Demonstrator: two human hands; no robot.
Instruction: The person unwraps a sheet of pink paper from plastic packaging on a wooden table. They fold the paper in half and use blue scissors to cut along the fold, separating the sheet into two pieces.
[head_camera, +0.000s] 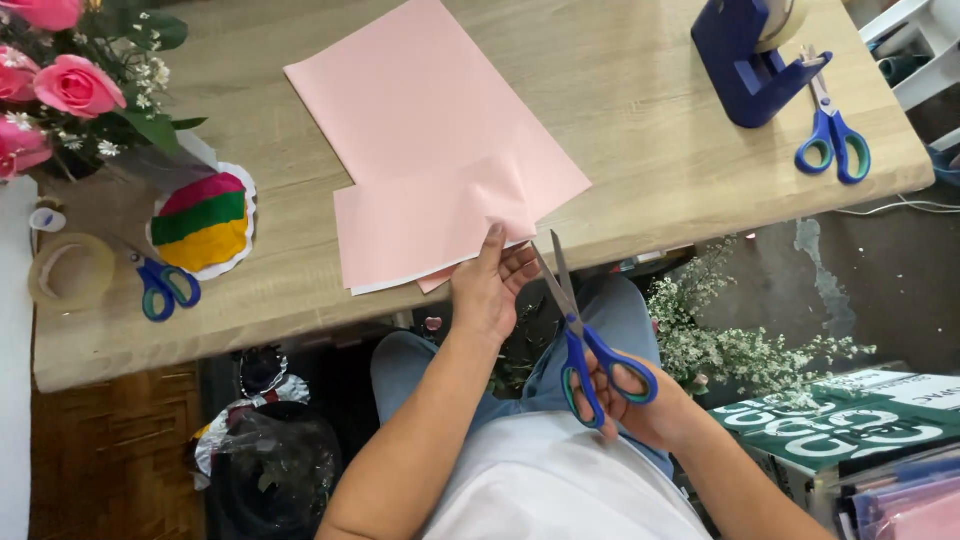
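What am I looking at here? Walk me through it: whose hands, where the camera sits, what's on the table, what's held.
One picture, from a camera worn on a person's head, looking down at their own lap and bare hands. There is no machine. The left hand pinches the edge of a pink paper lying on a wooden table. The right hand holds blue scissors, blades open, just beside the paper's edge. Also on the table: roses, a tape roll, a striped paper piece, a blue tape dispenser, and two more scissors.
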